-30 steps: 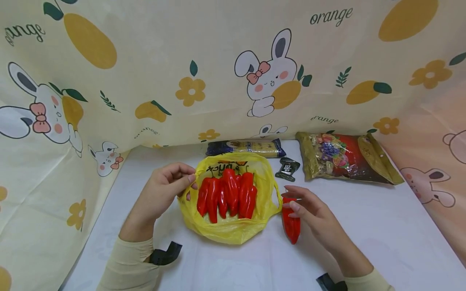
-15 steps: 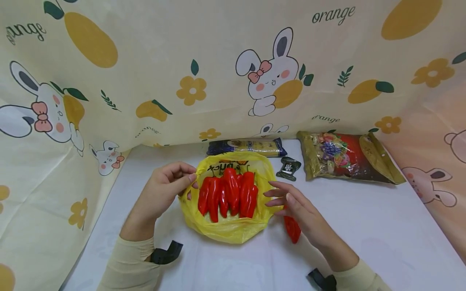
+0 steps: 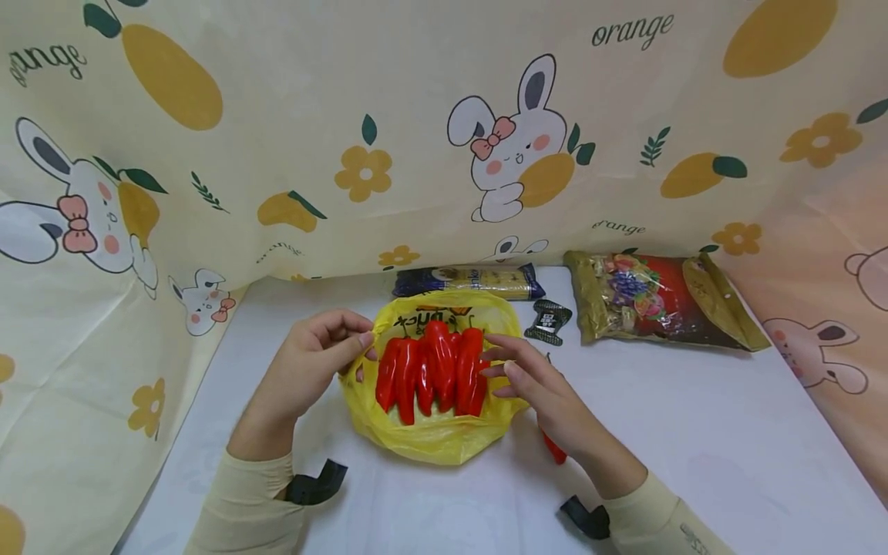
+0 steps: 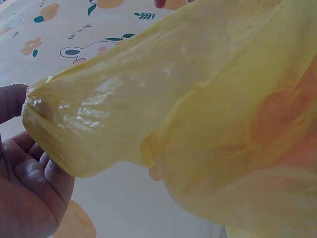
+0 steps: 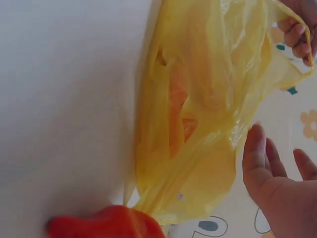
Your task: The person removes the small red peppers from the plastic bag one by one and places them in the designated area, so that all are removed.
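My left hand (image 3: 315, 366) pinches the left edge of a yellow plastic bag (image 3: 430, 449) between thumb and fingers; the left wrist view shows the film (image 4: 124, 114) bunched at the thumb. Inside the bag's wide mouth lie several glossy red peppers (image 3: 440, 366), side by side. Over the bag's right rim reaches my right hand (image 3: 544, 393), fingers spread and loosely bent, fingertips overlapping the rightmost peppers in the head view. Outside the bag on the right lies another red pepper (image 3: 553, 449), mostly hidden beneath the right hand; the right wrist view catches it, blurred, at the bottom (image 5: 109, 223).
Behind the bag lies a long blue and yellow packet (image 3: 479, 282). A small black wrapped packet (image 3: 549, 321) is to its right, and a large gold and red bag (image 3: 666, 301) sits at the back right. A patterned cloth (image 3: 416, 139) hangs behind the white table (image 3: 444, 516).
My right hand has let go of the loose pepper beside the bag and moved left over the bag's right rim. The left hand keeps its hold on the bag.
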